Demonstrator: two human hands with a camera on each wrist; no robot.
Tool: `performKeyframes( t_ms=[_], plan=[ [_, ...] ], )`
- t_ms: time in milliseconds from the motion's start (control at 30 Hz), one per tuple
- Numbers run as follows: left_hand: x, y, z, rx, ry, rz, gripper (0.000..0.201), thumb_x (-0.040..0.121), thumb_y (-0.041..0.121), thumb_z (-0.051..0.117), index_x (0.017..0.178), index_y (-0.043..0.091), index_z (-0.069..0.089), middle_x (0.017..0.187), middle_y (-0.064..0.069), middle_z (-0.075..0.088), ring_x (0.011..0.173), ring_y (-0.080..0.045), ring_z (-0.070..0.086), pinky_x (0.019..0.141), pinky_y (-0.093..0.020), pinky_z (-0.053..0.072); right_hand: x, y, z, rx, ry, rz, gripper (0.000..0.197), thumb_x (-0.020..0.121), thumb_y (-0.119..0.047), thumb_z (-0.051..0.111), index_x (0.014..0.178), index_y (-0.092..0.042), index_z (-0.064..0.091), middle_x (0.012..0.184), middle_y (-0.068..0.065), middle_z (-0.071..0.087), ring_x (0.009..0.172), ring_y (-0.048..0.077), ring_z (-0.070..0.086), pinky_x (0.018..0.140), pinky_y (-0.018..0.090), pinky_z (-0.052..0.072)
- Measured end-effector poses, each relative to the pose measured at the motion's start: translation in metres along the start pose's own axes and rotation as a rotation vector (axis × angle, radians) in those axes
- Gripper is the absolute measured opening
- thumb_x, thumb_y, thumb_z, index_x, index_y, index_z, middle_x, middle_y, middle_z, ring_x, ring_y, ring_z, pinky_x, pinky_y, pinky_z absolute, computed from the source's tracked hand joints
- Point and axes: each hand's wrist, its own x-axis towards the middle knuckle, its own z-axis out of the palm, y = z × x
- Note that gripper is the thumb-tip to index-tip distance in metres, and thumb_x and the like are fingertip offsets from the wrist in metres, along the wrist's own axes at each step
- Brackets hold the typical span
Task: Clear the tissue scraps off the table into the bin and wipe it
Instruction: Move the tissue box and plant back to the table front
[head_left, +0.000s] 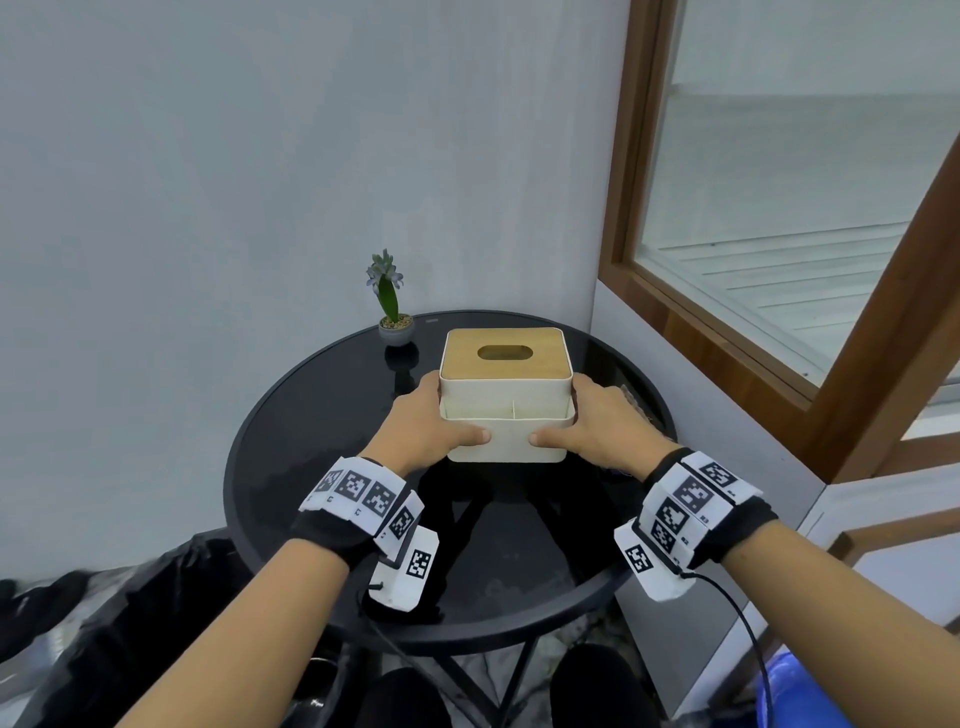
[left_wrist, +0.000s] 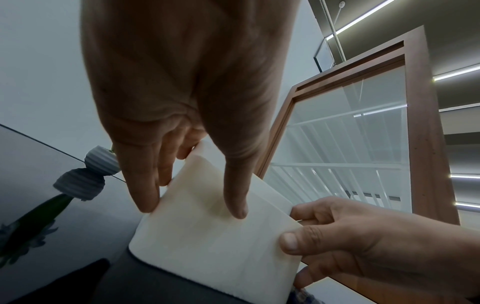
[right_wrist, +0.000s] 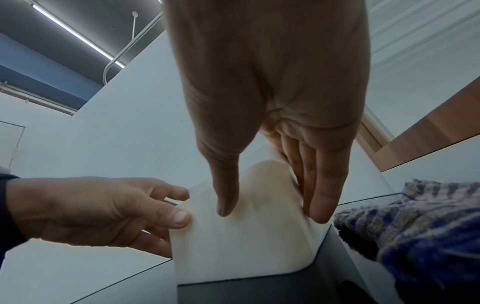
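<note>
A cream tissue box (head_left: 506, 364) with a wooden lid and an oval slot stands on the round black glass table (head_left: 311, 415). My left hand (head_left: 431, 421) grips its left side, thumb on the front wall. On the opposite side my right hand (head_left: 587, 421) grips the box the same way. The left wrist view shows the box wall (left_wrist: 221, 242) between my left hand (left_wrist: 192, 211) and my right hand (left_wrist: 337, 236). A blue-and-white checked cloth (right_wrist: 415, 226) lies on the table just right of my right hand (right_wrist: 270, 214). No tissue scraps show on the glass.
A small potted plant (head_left: 396, 330) stands at the back left of the table. A black bin bag (head_left: 130, 597) sits on the floor at the lower left. A wall and a wood-framed window (head_left: 779, 208) close in the table's back and right.
</note>
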Motion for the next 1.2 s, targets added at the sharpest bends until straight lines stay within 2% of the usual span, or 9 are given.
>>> performKeyframes(
  t_ms=[133, 300, 433, 600, 767, 967, 1200],
  plan=[
    [0.003, 0.001, 0.002, 0.024, 0.001, -0.005, 0.079, 0.072, 0.034, 0.084, 0.136, 0.024, 0.039, 0.124, 0.005, 0.059, 0.105, -0.013, 0.057, 0.075, -0.019, 0.041, 0.007, 0.002, -0.001, 0.0, -0.001, 0.002, 0.084, 0.074, -0.043, 0.081, 0.14, -0.015, 0.038, 0.136, 0.006, 0.055, 0.121, 0.023, 0.055, 0.097, 0.035, 0.049],
    [0.005, 0.002, 0.004, 0.053, 0.011, -0.003, 0.08, 0.072, 0.035, 0.083, 0.137, 0.022, 0.038, 0.125, 0.002, 0.059, 0.104, -0.014, 0.057, 0.068, -0.015, 0.039, 0.017, 0.006, -0.008, 0.009, -0.018, 0.006, 0.083, 0.072, -0.042, 0.083, 0.138, -0.014, 0.041, 0.133, 0.006, 0.056, 0.117, 0.023, 0.056, 0.097, 0.036, 0.05],
    [0.009, 0.005, 0.007, 0.061, 0.028, -0.013, 0.083, 0.073, 0.034, 0.082, 0.139, 0.019, 0.035, 0.13, 0.001, 0.055, 0.103, -0.013, 0.053, 0.078, -0.023, 0.04, 0.027, 0.007, -0.016, 0.001, -0.04, 0.013, 0.08, 0.069, -0.041, 0.085, 0.134, -0.016, 0.045, 0.129, 0.004, 0.059, 0.114, 0.022, 0.057, 0.099, 0.042, 0.051],
    [0.014, 0.007, 0.01, 0.049, 0.044, -0.029, 0.082, 0.074, 0.034, 0.082, 0.139, 0.019, 0.035, 0.131, -0.002, 0.055, 0.111, -0.02, 0.056, 0.081, -0.027, 0.043, 0.037, 0.005, -0.023, 0.035, -0.08, 0.0, 0.075, 0.074, -0.03, 0.084, 0.135, -0.014, 0.044, 0.133, 0.005, 0.057, 0.116, 0.021, 0.056, 0.094, 0.033, 0.049],
    [0.021, 0.008, 0.009, 0.062, 0.045, -0.032, 0.079, 0.074, 0.033, 0.082, 0.137, 0.018, 0.036, 0.129, -0.003, 0.056, 0.105, -0.017, 0.056, 0.079, -0.026, 0.042, 0.042, 0.004, -0.023, 0.034, -0.079, 0.004, 0.076, 0.074, -0.03, 0.084, 0.136, -0.015, 0.043, 0.134, 0.005, 0.056, 0.117, 0.021, 0.055, 0.09, 0.03, 0.048],
    [0.023, 0.008, 0.01, 0.073, 0.042, -0.039, 0.084, 0.073, 0.033, 0.082, 0.14, 0.018, 0.033, 0.133, -0.002, 0.054, 0.107, -0.017, 0.055, 0.081, -0.026, 0.042, 0.045, 0.008, -0.022, 0.034, -0.081, 0.013, 0.074, 0.075, -0.029, 0.083, 0.135, -0.015, 0.044, 0.134, 0.005, 0.056, 0.117, 0.021, 0.055, 0.089, 0.029, 0.047],
    [0.022, 0.011, 0.01, 0.071, 0.035, -0.043, 0.082, 0.074, 0.033, 0.082, 0.139, 0.019, 0.033, 0.133, -0.002, 0.053, 0.103, -0.014, 0.053, 0.08, -0.025, 0.042, 0.043, 0.008, -0.022, 0.027, -0.08, 0.022, 0.075, 0.076, -0.029, 0.082, 0.138, -0.015, 0.042, 0.137, 0.005, 0.055, 0.121, 0.021, 0.054, 0.093, 0.03, 0.047]
  ],
)
